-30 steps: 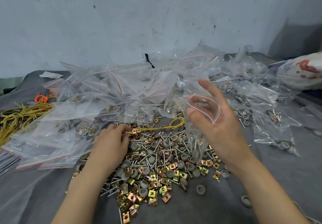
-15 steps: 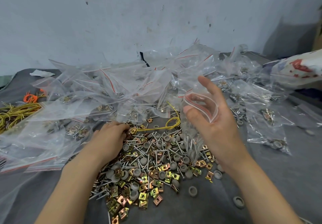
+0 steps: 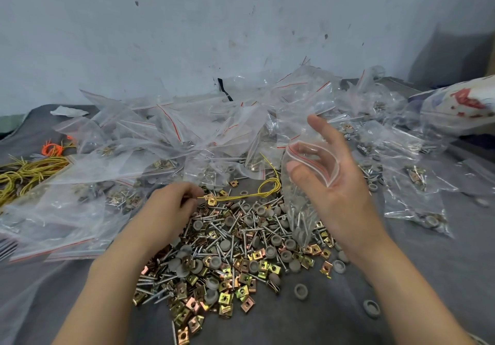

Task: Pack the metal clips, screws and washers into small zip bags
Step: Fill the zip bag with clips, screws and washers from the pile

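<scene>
**Risks, largest item first.** The heap of filled clear plastic bags (image 3: 187, 141) crowds the far edge of the loose stock. In my judgement a forearm sweep could drag packed bags back among unsorted parts.

The small clear zip bag with a red seal line (image 3: 300, 218) hangs from the right hand (image 3: 340, 183). Thumb and fingers spread its mouth, and screws and grey pieces already sit in its bottom. It is held at the rim only, so a slipped grip would spill the contents.

The thin yellow wire (image 3: 267, 186) lies across the pile and ends at the left hand (image 3: 171, 205). That hand's fingers curl down there; whether they pinch anything cannot be told. A snagged wire could scatter parts.

Gold-coloured square metal clips (image 3: 227, 285), silver screws (image 3: 227, 226) and grey round washers (image 3: 267, 251) lie mixed together, so a miscount is likely.

**Room and surface.** A scuffed pale wall (image 3: 241, 23) stands directly behind. The work surface is a dark grey cloth (image 3: 401, 304). A few washers lie apart from the pile at front right, where they could be missed.
</scene>
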### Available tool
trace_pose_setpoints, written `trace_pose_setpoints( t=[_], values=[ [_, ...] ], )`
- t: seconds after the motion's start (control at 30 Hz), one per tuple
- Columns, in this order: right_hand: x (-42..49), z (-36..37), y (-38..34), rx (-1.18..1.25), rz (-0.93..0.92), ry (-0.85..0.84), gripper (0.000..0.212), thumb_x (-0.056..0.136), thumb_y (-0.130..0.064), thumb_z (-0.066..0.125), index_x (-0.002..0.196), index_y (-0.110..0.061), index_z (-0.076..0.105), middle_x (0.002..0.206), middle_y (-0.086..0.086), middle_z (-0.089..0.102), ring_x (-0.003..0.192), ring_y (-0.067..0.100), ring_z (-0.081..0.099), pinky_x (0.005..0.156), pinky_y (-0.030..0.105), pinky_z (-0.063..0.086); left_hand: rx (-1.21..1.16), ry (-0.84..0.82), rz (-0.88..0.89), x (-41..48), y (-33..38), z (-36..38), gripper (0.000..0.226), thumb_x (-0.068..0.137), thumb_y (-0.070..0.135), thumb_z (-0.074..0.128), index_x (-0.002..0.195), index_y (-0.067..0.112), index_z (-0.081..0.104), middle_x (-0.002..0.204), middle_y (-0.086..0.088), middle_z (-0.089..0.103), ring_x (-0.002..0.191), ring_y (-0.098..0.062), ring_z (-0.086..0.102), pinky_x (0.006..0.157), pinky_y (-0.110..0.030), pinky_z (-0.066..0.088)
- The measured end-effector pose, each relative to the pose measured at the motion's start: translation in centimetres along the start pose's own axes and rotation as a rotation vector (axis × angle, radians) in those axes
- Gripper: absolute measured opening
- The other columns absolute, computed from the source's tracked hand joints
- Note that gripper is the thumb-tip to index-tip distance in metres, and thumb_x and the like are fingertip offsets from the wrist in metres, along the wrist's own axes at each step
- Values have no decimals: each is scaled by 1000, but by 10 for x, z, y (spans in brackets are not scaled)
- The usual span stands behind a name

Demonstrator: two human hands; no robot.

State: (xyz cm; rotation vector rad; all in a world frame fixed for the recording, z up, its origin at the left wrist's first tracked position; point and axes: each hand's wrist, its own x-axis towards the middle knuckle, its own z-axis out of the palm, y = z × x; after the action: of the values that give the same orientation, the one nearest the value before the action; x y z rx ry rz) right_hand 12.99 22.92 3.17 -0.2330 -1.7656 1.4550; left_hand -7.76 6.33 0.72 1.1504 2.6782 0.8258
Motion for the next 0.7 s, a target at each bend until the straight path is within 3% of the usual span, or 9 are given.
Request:
trace_pose_setpoints(
  t=[0.23, 0.37, 0.43, 0.53, 0.7],
  values=[
    [1, 1, -1, 15, 0, 6, 60, 95, -14, 69, 142, -41, 44, 113, -12, 69, 115, 3, 63, 91, 12, 48, -219, -72, 112, -19, 17, -5, 29, 96, 18, 61, 107, 44, 67, 96, 23, 68, 83, 0, 63, 73, -16, 48],
    [1, 2, -1, 16, -2, 8, 60, 95, -15, 69, 142, -42, 45, 112, -14, 69, 114, 3, 63, 90, 12, 48, -214, -120, 179, -27, 24, 0, 30, 95, 15, 62, 107, 42, 68, 84, 38, 61, 73, 12, 58, 64, -6, 40],
    [1, 3, -1, 14, -6, 10, 59, 95, -15, 69, 142, -41, 45, 111, -14, 70, 114, 3, 64, 90, 12, 48, -198, -132, 207, -31, 26, 2, 34, 95, 13, 62, 109, 44, 65, 89, 41, 61, 83, 16, 58, 69, -3, 41],
    [0, 2, -1, 11, -8, 7, 58, 96, -15, 69, 142, -42, 45, 111, -15, 70, 114, 3, 63, 91, 13, 48, -201, -156, 196, -35, 25, 5, 39, 95, 12, 62, 109, 48, 61, 98, 35, 65, 96, 16, 59, 79, -2, 42],
    [1, 2, 0, 18, -13, 7, 58, 95, -17, 69, 142, -42, 45, 112, -15, 70, 116, 4, 63, 92, 12, 47, -247, -135, 140, -35, 20, 5, 36, 96, 10, 60, 110, 43, 62, 99, 25, 72, 94, 13, 63, 76, -7, 46]
  ],
)
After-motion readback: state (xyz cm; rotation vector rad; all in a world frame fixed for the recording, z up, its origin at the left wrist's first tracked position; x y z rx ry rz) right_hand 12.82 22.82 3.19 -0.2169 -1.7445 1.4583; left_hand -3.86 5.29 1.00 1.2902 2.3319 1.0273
